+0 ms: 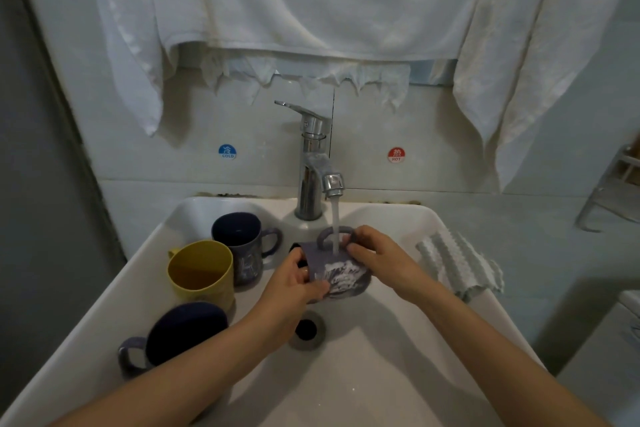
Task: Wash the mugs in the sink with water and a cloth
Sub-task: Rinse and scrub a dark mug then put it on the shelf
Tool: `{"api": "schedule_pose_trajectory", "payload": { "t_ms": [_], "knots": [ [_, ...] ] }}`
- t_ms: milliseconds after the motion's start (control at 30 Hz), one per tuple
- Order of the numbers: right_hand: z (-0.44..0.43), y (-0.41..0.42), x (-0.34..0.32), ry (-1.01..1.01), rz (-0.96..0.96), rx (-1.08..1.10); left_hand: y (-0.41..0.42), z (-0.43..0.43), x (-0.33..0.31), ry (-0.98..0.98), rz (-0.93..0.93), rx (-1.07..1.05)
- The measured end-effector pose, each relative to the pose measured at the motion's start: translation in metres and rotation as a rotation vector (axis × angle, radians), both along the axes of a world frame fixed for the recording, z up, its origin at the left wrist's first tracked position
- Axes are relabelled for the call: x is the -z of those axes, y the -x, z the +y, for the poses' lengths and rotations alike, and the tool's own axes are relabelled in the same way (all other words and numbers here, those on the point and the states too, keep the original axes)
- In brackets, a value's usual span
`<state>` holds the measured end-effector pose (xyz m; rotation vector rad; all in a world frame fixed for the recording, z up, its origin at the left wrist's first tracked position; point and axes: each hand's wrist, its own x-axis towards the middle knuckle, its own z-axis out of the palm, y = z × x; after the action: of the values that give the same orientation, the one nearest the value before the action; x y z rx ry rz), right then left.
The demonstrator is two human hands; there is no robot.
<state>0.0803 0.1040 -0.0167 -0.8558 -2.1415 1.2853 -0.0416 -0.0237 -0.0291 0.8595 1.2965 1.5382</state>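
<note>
A grey-purple mug with a white wave print (pixel 341 272) lies on its side under the running water from the tap (pixel 313 166), handle up. My left hand (pixel 294 282) grips its rim end. My right hand (pixel 377 256) holds its base end, fingers at the handle. A yellow mug (pixel 202 270) and a dark purple mug (pixel 242 246) stand upright at the sink's left. Another dark purple mug (pixel 173 336) sits nearer me, partly hidden by my left forearm. A striped grey-white cloth (pixel 457 265) lies over the sink's right rim.
The white sink (pixel 381 357) has a dark drain hole (pixel 306 329) below the held mug. White towels (pixel 311 0) hang on the wall above the tap. Cold and hot stickers flank the tap. A metal rack (pixel 613 191) stands at the right.
</note>
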Motion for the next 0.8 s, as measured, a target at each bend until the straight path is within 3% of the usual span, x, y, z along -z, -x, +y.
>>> {"api": "schedule_pose_trajectory", "payload": {
  "t_ms": [333,467,600,800],
  "knots": [
    [-0.003,-0.001,-0.001,-0.116,0.025,0.004,0.000,-0.001,-0.003,-0.021,-0.027,-0.008],
    [-0.005,-0.006,-0.005,0.052,0.113,0.133,-0.001,0.000,-0.005,-0.024,-0.087,-0.019],
    [-0.015,0.001,-0.004,0.378,0.143,0.111,-0.004,-0.002,-0.008,-0.026,-0.078,-0.002],
    [-0.020,-0.001,-0.004,0.448,0.130,0.064,-0.005,-0.001,-0.004,0.012,-0.056,0.027]
  ]
}}
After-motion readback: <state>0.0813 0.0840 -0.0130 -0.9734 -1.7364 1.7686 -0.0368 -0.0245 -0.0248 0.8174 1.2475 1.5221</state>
